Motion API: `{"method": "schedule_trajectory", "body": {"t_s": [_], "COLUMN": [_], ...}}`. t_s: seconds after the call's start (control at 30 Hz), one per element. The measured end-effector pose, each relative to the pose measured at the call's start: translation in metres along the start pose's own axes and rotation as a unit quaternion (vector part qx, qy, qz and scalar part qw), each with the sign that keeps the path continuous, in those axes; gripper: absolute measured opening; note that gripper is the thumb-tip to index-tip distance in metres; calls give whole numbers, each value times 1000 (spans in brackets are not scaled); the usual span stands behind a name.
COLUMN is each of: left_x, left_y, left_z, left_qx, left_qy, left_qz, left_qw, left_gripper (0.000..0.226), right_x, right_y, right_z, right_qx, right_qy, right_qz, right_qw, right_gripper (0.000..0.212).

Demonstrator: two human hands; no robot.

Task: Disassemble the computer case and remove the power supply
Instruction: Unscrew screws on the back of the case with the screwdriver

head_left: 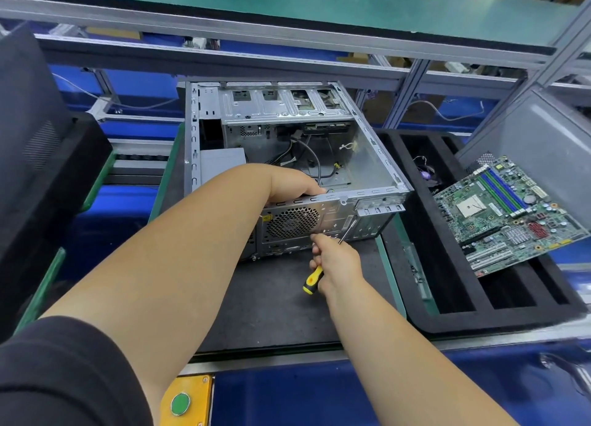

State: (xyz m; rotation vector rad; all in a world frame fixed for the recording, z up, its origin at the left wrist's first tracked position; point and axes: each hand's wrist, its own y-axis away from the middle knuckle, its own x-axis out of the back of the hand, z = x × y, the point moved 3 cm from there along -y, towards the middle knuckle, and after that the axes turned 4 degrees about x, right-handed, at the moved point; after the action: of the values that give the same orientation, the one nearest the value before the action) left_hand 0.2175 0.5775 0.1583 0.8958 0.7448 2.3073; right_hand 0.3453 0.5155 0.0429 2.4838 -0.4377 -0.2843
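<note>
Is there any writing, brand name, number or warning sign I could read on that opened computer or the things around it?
No words or numbers are legible.
Computer case: a yellow warning triangle sticker beside the fan grille; its print is too small to read.
Case rear panel: stamped "+" marks, no words.
Motherboard: printing and chip labels are too small and blurred to read.
Screwdriver in the right hand: no readable brand.
Green button: unmarked.

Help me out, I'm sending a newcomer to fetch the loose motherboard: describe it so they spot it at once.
Start from the open metal computer case on the dark mat, then look right to the black foam tray. The motherboard lies tilted over that tray's far right side. It is the only green circuit board there, with blue memory slots and a white square socket.
</note>
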Motion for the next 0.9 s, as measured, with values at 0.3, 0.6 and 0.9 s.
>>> {"method": "schedule_trajectory", "body": {"t_s": [0.3, 0.6, 0.9], "left_x": [0, -2, -1], "left_y": [3, 7, 6], "left_z": [2, 4, 3], "left_qx": [1, 10, 62], "left_qy": [-10, -27, -61], "left_qz": [22, 18, 99], "left_qw": [1000, 999, 991], "left_gripper": [29, 30, 77], "right_x": [8, 58, 168], "right_y": [7, -2, -61], "right_z": [10, 0, -55], "right_qx": [37, 48, 92], "right_qy": [0, 17, 115], "right_qz": [16, 30, 134], "right_qw": [999, 998, 980], "right_gripper": [17, 16, 22]}}
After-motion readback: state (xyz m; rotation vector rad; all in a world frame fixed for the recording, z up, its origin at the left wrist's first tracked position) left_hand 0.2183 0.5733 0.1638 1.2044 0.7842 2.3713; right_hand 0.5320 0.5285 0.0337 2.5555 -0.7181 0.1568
